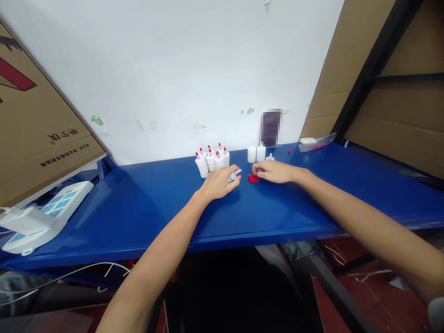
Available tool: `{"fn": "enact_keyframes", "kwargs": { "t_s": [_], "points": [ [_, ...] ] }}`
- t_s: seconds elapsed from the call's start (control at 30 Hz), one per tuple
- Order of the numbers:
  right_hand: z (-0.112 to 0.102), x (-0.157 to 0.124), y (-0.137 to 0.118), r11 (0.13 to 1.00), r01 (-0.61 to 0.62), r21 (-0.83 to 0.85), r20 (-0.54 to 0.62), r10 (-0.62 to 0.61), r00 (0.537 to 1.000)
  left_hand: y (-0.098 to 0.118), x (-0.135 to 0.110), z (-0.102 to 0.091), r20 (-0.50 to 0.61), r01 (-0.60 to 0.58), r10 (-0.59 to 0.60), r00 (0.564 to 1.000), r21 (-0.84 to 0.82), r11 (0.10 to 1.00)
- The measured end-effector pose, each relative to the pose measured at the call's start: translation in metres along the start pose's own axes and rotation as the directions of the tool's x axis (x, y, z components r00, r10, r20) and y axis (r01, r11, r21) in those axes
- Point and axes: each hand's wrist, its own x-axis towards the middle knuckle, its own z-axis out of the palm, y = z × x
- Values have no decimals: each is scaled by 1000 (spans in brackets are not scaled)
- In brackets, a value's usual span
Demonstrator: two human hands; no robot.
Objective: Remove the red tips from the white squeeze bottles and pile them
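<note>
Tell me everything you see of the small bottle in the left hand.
The small bottle is white, plastic by its look, with a narrow nozzle end. It lies nearly on its side, nozzle pointing right toward the pile of red caps. The left hand wraps most of it, so only the nozzle end shows; whether it is capped is too small to tell. It is low over the blue table, just in front of the cluster of capped bottles.
</note>
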Motion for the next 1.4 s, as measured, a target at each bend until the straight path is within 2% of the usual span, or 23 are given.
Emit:
{"fn": "enact_keyframes", "kwargs": {
  "t_s": [0.23,0.57,0.77,1.1,1.2,1.3,1.4],
  "points": [
    [0,0,0,1000,-7,23,11,7,1000,0,0,-1,13,-3,3,1000,5,1000],
    [-1,0,-3,1000,29,-9,-86,-30,996,-2,0,2,16,-15,15,1000,35,999],
    [0,0,-2,999,-12,-33,-45,11,999,-4,-1,4,18,-10,10,1000,32,999],
    [4,2,-1,998,48,31,-40,-47,998,-2,-1,2,22,-34,33,999,69,997],
    [4,1,-2,998,59,22,-188,-54,981,-3,-1,2,30,-33,31,999,63,997],
    [5,0,-7,995,88,52,-442,-56,895,-3,-1,3,36,-27,25,999,59,998],
    [7,-1,-17,985,153,86,-557,-80,827,-2,-1,2,41,-10,7,999,54,998]
  ]
}}
